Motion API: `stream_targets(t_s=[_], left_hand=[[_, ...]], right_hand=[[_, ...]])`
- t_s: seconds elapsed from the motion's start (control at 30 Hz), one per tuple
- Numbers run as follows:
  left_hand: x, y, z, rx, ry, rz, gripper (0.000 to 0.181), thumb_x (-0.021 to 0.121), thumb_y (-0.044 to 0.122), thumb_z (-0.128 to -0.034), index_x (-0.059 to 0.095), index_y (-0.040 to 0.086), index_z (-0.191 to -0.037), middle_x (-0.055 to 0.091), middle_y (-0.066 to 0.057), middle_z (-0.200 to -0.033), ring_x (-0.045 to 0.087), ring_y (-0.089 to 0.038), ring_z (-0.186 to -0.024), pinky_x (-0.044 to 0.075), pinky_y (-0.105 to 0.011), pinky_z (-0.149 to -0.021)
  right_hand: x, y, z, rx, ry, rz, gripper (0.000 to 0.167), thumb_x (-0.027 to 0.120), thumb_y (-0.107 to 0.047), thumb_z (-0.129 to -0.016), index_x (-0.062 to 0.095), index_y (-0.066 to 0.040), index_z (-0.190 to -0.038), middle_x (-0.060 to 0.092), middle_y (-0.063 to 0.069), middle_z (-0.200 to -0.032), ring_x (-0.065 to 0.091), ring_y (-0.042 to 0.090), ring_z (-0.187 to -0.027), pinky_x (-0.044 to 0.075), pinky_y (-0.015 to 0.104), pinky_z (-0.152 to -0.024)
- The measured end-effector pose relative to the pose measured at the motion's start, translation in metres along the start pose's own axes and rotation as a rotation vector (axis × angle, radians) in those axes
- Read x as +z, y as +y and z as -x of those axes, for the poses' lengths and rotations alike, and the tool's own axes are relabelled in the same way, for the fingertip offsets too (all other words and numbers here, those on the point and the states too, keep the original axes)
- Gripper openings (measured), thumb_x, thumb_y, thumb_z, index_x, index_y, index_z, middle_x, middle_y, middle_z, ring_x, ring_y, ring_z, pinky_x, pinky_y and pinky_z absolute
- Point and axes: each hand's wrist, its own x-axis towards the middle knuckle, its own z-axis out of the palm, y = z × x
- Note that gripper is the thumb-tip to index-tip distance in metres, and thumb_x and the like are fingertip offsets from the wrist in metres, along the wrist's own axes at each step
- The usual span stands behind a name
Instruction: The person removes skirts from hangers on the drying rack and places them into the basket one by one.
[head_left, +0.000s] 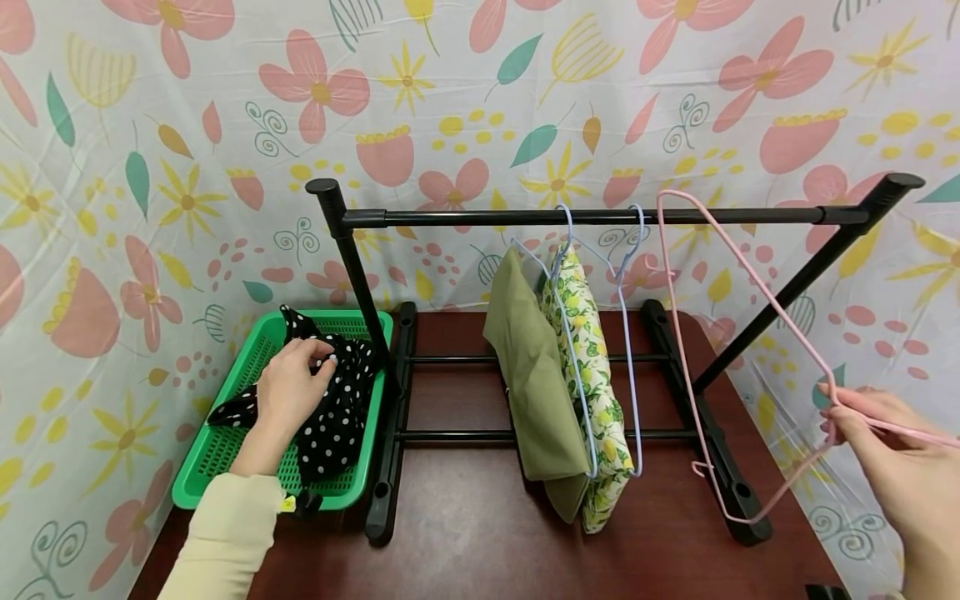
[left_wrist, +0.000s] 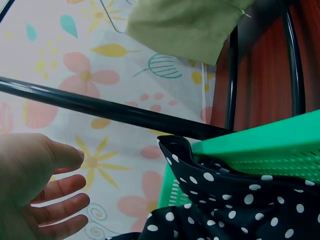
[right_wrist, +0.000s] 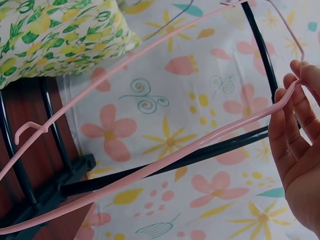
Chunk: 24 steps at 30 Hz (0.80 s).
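In the head view my left hand [head_left: 294, 385] is over a black cloth with white dots [head_left: 337, 433], bunched in a green basket [head_left: 197, 467]. The left wrist view shows that hand [left_wrist: 45, 190] with loosely bent fingers and nothing between them, apart from the dotted cloth [left_wrist: 240, 200]. At the right, my right hand [head_left: 888, 454] pinches a pink hanger [head_left: 776, 304] near the base of its hook. The hanger is turned sideways, its long bar toward the rack; no cloth hangs on it. The right wrist view shows thumb and fingers on the pink wire [right_wrist: 215, 135].
A black rack [head_left: 480, 218] stands on the dark red table [head_left: 465, 517]. From its rail hang blue hangers [head_left: 626, 333] with an olive green cloth [head_left: 525, 375] and a lemon-print cloth [head_left: 592, 350]. A flowered sheet [head_left: 450, 108] covers the wall behind.
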Motion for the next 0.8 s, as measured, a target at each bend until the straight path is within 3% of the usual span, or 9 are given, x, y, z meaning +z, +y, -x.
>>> stream_targets(t_s=[0.13, 0.27, 0.37, 0.63, 0.8], left_hand=[[0.002, 0.003, 0.001, 0.022, 0.039, 0.011, 0.012, 0.065, 0.018, -0.0852, 0.066, 0.012, -0.095, 0.061, -0.005, -0.088, 0.058, -0.022, -0.073, 0.045, -0.038, -0.055], [0.006, 0.005, 0.002, 0.014, 0.042, 0.042, 0.012, 0.067, 0.018, -0.0843, 0.066, 0.012, -0.095, 0.062, -0.005, -0.090, 0.059, -0.022, -0.073, 0.046, -0.039, -0.057], [0.010, 0.007, 0.004, 0.002, 0.051, 0.066, 0.012, 0.067, 0.019, -0.0840, 0.067, 0.012, -0.094, 0.062, -0.005, -0.090, 0.060, -0.022, -0.075, 0.047, -0.040, -0.059], [0.015, 0.016, 0.007, -0.013, 0.079, 0.104, 0.012, 0.069, 0.018, -0.0825, 0.067, 0.012, -0.093, 0.063, -0.004, -0.088, 0.061, -0.021, -0.077, 0.048, -0.039, -0.061], [0.017, 0.021, 0.007, -0.002, 0.101, 0.131, 0.012, 0.069, 0.016, -0.0812, 0.068, 0.011, -0.092, 0.062, -0.005, -0.086, 0.060, -0.022, -0.076, 0.048, -0.039, -0.062]], right_hand=[[-0.001, 0.001, 0.002, 0.048, 0.005, 0.029, 0.022, 0.048, 0.027, -0.079, 0.051, 0.030, -0.101, 0.064, 0.008, -0.081, 0.055, 0.011, -0.067, 0.047, 0.011, -0.064], [0.000, -0.003, 0.004, 0.149, 0.050, 0.293, 0.022, 0.050, 0.026, -0.079, 0.053, 0.029, -0.101, 0.062, -0.001, -0.076, 0.052, 0.008, -0.065, 0.045, 0.009, -0.060], [0.000, -0.002, 0.006, 0.185, 0.061, 0.429, 0.022, 0.051, 0.025, -0.078, 0.054, 0.028, -0.100, 0.062, -0.005, -0.075, 0.051, 0.006, -0.064, 0.044, 0.008, -0.058], [-0.005, 0.005, 0.013, 0.170, 0.052, 0.355, 0.024, 0.051, 0.027, -0.077, 0.054, 0.027, -0.101, 0.065, -0.002, -0.079, 0.053, 0.006, -0.065, 0.046, 0.008, -0.061], [-0.008, 0.008, 0.014, 0.176, 0.016, 0.472, 0.025, 0.054, 0.025, -0.077, 0.056, 0.025, -0.102, 0.067, -0.006, -0.084, 0.056, 0.003, -0.068, 0.047, 0.007, -0.062]])
